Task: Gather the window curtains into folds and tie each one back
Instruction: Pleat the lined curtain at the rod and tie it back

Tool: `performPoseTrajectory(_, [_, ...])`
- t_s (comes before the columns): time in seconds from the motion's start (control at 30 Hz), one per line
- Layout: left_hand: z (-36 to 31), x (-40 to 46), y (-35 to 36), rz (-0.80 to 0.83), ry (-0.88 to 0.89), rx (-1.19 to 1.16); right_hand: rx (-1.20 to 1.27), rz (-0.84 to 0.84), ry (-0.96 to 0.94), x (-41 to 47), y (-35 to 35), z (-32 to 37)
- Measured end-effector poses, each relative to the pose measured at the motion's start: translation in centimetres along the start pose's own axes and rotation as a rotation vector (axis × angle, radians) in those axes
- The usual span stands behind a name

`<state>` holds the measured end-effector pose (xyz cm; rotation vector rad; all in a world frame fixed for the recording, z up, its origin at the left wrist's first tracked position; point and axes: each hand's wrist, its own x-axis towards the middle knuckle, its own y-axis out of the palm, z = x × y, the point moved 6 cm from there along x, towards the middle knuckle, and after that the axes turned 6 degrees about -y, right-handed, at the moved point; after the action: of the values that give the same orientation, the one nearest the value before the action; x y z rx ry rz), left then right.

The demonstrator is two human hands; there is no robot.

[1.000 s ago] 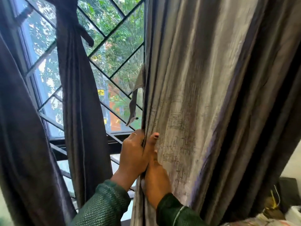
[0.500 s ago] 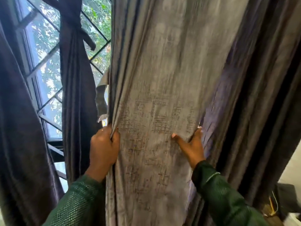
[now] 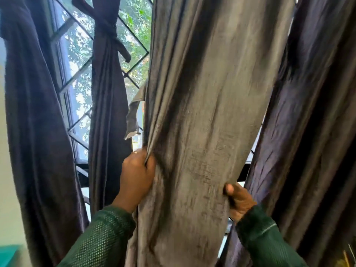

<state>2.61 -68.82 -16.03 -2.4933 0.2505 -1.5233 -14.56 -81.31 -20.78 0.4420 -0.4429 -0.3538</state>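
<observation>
Grey curtain (image 3: 208, 112) held at both edges, left hand (image 3: 137, 176) gripping gathered folds, right hand (image 3: 238, 199) pinching the other edge, tied dark curtain (image 3: 107, 93) beside window grille (image 3: 77, 78)

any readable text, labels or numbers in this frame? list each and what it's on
None readable. The grey curtain, the tied dark curtain and the green sleeves bear no print. Through the window only foliage and blurred colour show; no legible sign.

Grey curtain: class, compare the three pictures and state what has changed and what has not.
The right hand left the left hand, slid right across the grey curtain and now grips its right edge. The left hand keeps gripping the left-edge folds. The tied curtain stays tied.
</observation>
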Motion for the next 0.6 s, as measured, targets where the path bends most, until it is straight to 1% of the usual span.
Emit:
performPoseTrajectory(0.03, [-0.1,0.0,0.2,0.006,0.003,0.000,0.004,0.027,-0.084,0.1,0.5,0.6])
performPoseTrajectory(0.07, [0.0,-0.1,0.5,0.019,-0.004,-0.003,0.035,-0.015,-0.214,0.1,-0.2,1.6])
performPoseTrajectory(0.1, [-0.1,-0.2,0.8,0.033,-0.014,-0.007,0.095,-0.042,-0.265,-0.2,-0.6,2.4])
performPoseTrajectory(0.17, [-0.4,-0.5,1.4,0.065,-0.018,-0.031,0.231,0.001,-0.199,0.7,0.9,2.1])
performPoseTrajectory(0.2, [-0.8,-0.7,1.7,0.080,-0.012,-0.055,0.322,-0.011,-0.074,0.9,1.7,2.0])
performPoseTrajectory(0.27, [-1.9,-1.1,1.9,0.098,0.015,-0.109,0.226,-0.097,-0.092,1.7,1.9,2.0])
performPoseTrajectory(0.33, [-3.0,-1.3,2.2,0.122,0.040,-0.152,0.115,-0.107,-0.111,2.2,2.8,2.2])
performPoseTrajectory(0.37, [-3.4,-1.4,2.4,0.137,0.040,-0.165,0.086,-0.115,-0.084,2.3,2.7,1.9])
performPoseTrajectory(0.4, [-3.5,-1.4,2.5,0.147,0.033,-0.175,0.091,-0.128,-0.059,2.0,2.7,1.7])
performPoseTrajectory(0.47, [-3.3,-1.3,2.4,0.150,0.003,-0.194,0.203,-0.128,-0.058,1.8,1.4,1.2])
performPoseTrajectory(0.53, [-2.8,-1.2,2.1,0.147,-0.014,-0.189,0.334,-0.013,-0.064,1.4,2.7,1.5])
performPoseTrajectory(0.57, [-2.6,-1.1,1.9,0.142,-0.010,-0.181,0.350,0.010,-0.074,1.2,3.6,1.7])
performPoseTrajectory(0.6, [-2.4,-1.0,1.7,0.140,-0.008,-0.174,0.334,-0.059,-0.058,1.1,3.4,1.7])
